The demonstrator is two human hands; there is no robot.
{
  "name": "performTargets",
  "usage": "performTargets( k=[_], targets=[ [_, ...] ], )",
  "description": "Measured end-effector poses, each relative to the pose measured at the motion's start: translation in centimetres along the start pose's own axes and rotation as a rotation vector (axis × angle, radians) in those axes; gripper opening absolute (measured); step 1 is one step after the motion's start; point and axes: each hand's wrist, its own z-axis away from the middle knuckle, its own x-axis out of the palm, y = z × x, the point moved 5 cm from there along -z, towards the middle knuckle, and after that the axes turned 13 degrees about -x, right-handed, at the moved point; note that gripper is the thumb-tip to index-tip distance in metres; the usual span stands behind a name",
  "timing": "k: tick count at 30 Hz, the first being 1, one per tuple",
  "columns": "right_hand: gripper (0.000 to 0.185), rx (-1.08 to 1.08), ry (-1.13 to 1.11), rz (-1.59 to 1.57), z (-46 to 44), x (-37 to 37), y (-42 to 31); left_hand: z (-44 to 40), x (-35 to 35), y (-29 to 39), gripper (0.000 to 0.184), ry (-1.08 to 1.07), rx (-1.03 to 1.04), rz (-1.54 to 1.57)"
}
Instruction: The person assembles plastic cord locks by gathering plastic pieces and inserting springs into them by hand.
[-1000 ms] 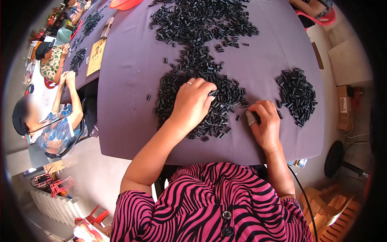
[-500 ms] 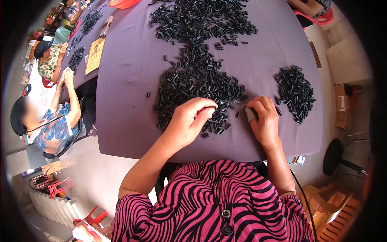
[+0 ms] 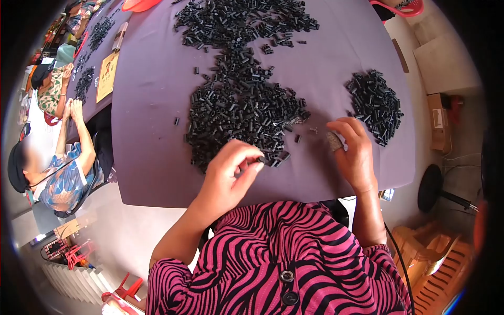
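My left hand (image 3: 231, 176) is pinched shut on a small black plastic tube (image 3: 260, 159) at the near edge of the large pile of such tubes (image 3: 236, 115). My right hand (image 3: 357, 155) hovers over the cloth between that pile and a smaller pile of tubes (image 3: 375, 105), fingers curved and apart, with nothing visible in them. A grey wrap (image 3: 334, 141) covers one of its digits. Thin metal springs (image 3: 295, 121) lie at the big pile's right edge. A single loose tube (image 3: 298, 138) rests on the cloth nearby.
The table has a grey-purple cloth (image 3: 152, 105). More tubes spread at the far side (image 3: 247, 21), near a red basin (image 3: 140, 4). A yellow printed sheet (image 3: 107, 77) lies at left, where people (image 3: 68, 178) sit working. Orange plastic chairs (image 3: 425, 262) stand at lower right.
My left hand has drawn back from the pile toward me, a tube now showing in its fingertips. My right hand has moved slightly right and its fingers have opened. The view has shifted a little.
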Motion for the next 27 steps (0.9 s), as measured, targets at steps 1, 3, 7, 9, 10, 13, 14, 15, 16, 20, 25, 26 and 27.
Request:
performTargets(
  k=[1, 3, 7, 9, 10, 13, 14, 15, 16, 20, 25, 26, 27],
  targets=[
    [0.038, 0.014, -0.010, 0.005, 0.2, -0.2, 0.1, 0.4, 0.5, -0.4, 0.020, -0.051, -0.047, 0.027],
    [0.036, -0.003, -0.033, -0.003, 0.5, -0.3, -0.3, 1.0, 1.4, -0.8, 0.020, -0.139, -0.181, 0.095],
    [0.035, -0.081, -0.048, -0.046, 0.2, 0.8, -1.2, 1.2, 2.2, -1.1, 0.028, -0.234, -0.194, 0.100],
    [0.032, -0.112, -0.063, -0.050, -0.7, 1.4, -2.3, 1.3, 2.3, -1.3, 0.022, -0.208, -0.251, 0.140],
    [0.031, -0.119, -0.066, -0.049, -1.2, 1.6, -2.6, 1.4, 2.2, -1.5, 0.019, -0.193, -0.283, 0.160],
    [0.028, -0.125, -0.059, 0.031, -2.3, 1.8, -2.1, 1.7, 1.7, -1.9, 0.014, -0.164, -0.333, 0.185],
    [0.028, -0.116, -0.069, 0.064, -2.4, 1.7, -1.7, 1.8, 1.5, -2.1, 0.013, -0.154, -0.342, 0.188],
    [0.027, -0.105, -0.081, 0.096, -2.6, 1.9, -1.3, 2.1, 1.5, -2.4, 0.012, -0.169, -0.378, 0.236],
    [0.021, -0.100, -0.101, 0.130, -2.6, 2.6, -1.2, 2.3, 1.7, -2.9, 0.011, -0.188, -0.415, 0.285],
    [0.016, -0.155, -0.153, 0.199, -3.0, 3.3, -1.5, 2.5, 2.2, -4.0, 0.009, -0.233, -0.440, 0.398],
    [0.015, -0.177, -0.235, 0.240, -3.6, 3.2, -1.8, 2.1, 2.0, -5.0, 0.020, -0.169, -0.468, 0.505],
    [0.015, -0.187, -0.252, 0.233, -3.8, 3.2, -1.9, 2.1, 1.9, -5.1, 0.020, -0.158, -0.484, 0.536],
    [0.014, -0.194, -0.266, 0.227, -4.1, 3.2, -2.0, 2.1, 1.8, -5.3, 0.019, -0.149, -0.498, 0.566]
  ],
)
